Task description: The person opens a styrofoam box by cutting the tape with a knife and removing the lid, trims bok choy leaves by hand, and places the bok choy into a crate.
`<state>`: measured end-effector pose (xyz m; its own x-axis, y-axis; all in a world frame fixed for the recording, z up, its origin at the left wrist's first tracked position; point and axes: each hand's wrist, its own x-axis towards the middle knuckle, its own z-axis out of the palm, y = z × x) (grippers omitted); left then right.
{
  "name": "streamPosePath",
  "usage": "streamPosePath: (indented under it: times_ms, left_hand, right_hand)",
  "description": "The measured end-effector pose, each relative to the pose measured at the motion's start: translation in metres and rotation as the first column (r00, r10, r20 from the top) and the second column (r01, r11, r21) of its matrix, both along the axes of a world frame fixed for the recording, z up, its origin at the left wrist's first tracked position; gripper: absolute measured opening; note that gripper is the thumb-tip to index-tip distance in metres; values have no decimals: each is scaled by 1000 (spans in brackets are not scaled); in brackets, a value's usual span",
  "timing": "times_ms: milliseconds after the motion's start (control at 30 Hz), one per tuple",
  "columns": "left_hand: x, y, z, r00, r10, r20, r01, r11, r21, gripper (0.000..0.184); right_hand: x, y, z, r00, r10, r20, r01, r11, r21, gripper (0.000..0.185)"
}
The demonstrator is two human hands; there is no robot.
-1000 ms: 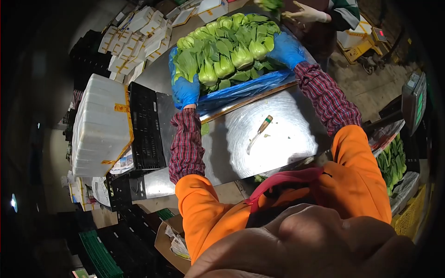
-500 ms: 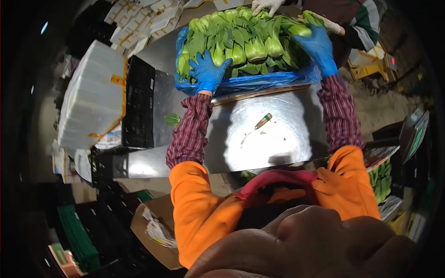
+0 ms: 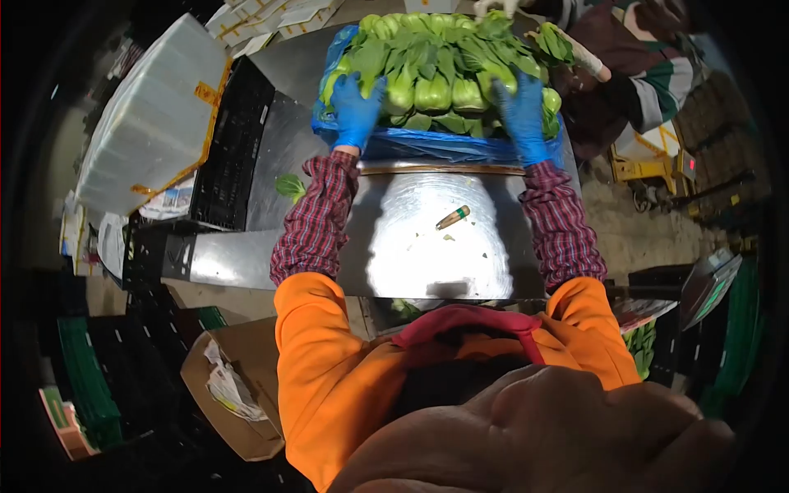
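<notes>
Right hand (image 3: 523,117) moved inward, left hand (image 3: 357,113) less spread, both touching bok choy (image 3: 433,94)

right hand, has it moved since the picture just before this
Yes: judged against the knife handle on the metal table, the right hand has moved left and nearer the camera, in from the right end of the leafy greens.

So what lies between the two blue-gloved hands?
In the head view, pale-green, leafy bok choy heads fill the stretch between the left hand and right hand.

Glare-lit metal table (image 3: 390,256) above a dim floor (image 3: 625,234), possibly concrete.
</notes>
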<state>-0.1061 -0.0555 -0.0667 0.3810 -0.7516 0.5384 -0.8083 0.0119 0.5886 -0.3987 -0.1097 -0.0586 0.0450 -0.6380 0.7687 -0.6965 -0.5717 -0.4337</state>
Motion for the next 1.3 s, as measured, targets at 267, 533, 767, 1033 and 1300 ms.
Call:
streamPosePath:
  times_ms: [267, 533, 767, 1033, 1300]
  left_hand:
    - [65, -13, 21, 972, 69, -225, 19, 930, 366, 58]
    - [58, -78, -14, 992, -103, -76, 128, 841, 525, 62]
    - [22, -48, 18, 997, -56, -45, 70, 900, 430, 64]
    - [46, -41, 18, 659, -302, -689, 455, 889, 45, 52]
    - [43, -57, -4, 722, -165, -672, 400, 892, 210, 59]
  right_hand:
    - [-12, -8, 11, 503, 19, 864, -687, 615, 387, 52]
    - [-11, 7, 34, 518, -64, 853, -810, 286, 513, 47]
    - [-9, -24, 5, 650, 82, 755, -688, 484, 540, 45]
    - [-15, -6, 20, 444, -58, 894, -869, 215, 446, 52]
    - [0, -21, 10, 666, 125, 735, -676, 517, 525, 80]
